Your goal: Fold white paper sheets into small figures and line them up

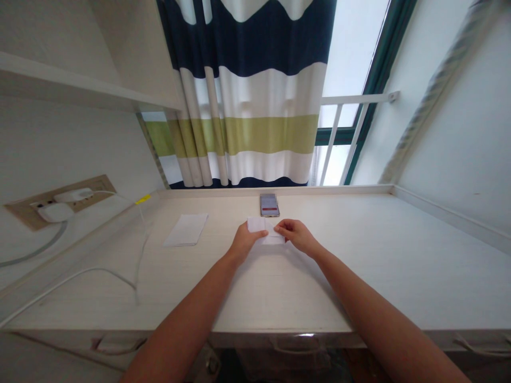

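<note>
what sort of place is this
Probably a desk corner in a home, perhaps a bedroom or study: a long white wood-grain desk, a navy, white and green striped cloth curtain and a beige rectangular wall socket panel suggest it.

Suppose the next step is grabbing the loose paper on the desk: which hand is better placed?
Probably the left hand: the loose paper lies nearer on that side. The right hand is farther away, across the held paper.

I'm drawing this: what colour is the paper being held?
The held paper is white, best seen in the head view.
</note>
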`<action>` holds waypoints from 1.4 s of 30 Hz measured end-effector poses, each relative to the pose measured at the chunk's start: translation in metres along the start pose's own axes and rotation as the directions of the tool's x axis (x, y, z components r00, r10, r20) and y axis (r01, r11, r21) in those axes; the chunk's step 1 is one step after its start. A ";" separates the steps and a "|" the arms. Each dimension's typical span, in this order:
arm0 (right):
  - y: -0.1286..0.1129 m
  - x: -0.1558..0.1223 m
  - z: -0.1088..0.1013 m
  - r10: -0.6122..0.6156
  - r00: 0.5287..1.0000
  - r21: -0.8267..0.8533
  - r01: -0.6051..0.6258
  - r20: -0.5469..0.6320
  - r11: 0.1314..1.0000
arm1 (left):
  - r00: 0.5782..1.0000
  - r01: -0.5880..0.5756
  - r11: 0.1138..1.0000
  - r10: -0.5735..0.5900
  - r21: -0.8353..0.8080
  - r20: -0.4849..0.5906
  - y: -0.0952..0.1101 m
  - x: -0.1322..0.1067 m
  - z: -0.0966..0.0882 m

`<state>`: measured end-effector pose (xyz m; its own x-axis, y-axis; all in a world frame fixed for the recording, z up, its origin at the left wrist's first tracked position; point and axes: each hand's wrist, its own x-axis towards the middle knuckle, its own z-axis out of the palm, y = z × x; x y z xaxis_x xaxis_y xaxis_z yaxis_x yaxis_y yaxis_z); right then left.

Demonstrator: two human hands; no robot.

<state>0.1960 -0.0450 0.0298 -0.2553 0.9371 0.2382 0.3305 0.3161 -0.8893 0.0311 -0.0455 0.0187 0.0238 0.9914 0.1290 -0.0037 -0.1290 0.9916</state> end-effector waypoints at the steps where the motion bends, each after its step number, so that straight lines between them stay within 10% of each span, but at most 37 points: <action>1: -0.001 0.000 0.000 -0.002 1.000 -0.009 0.002 0.010 1.000 | 1.000 0.005 1.000 -0.005 -0.016 -0.005 0.000 0.000 0.000; 24: -0.010 -0.001 0.001 0.068 0.995 0.171 -0.056 -0.069 0.984 | 0.986 -0.026 0.984 -0.004 0.177 0.165 0.010 -0.011 0.009; 35: -0.014 -0.003 0.001 0.160 0.986 0.294 -0.137 -0.054 0.946 | 0.958 -0.276 0.938 0.251 0.209 0.138 0.012 -0.013 0.006; 42: -0.017 -0.004 0.000 0.143 0.985 0.313 -0.107 -0.092 0.944 | 0.960 -0.243 0.964 0.223 0.107 0.170 0.013 -0.013 0.007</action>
<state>0.1912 -0.0540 0.0437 -0.1206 0.9823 0.1437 0.0546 0.1511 -0.9870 0.0374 -0.0606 0.0303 0.1918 0.9186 0.3455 0.0979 -0.3682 0.9246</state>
